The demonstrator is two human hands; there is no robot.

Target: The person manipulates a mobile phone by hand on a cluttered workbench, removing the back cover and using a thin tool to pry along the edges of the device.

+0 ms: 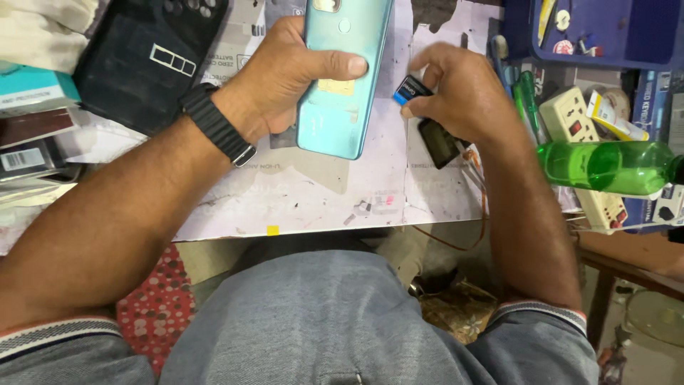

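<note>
My left hand (281, 78) grips a teal smartphone (335, 100), back side up, over the work mat (320, 192). Its thumb lies across the phone's back. A black watch band (214, 121) is on that wrist. To the phone's right, my right hand (456, 89) pinches a small black-and-blue flat piece (411, 90) between its fingers. Under the right hand a small dark rectangular device (438, 142) rests on the mat.
A black phone case (146, 60) lies at the top left beside stacked boxes (32, 107). At the right lie a green plastic bottle (605, 165), a cream power strip (581, 135), and a blue tray (613, 32) of small parts. Thin wires (481, 192) hang off the table edge.
</note>
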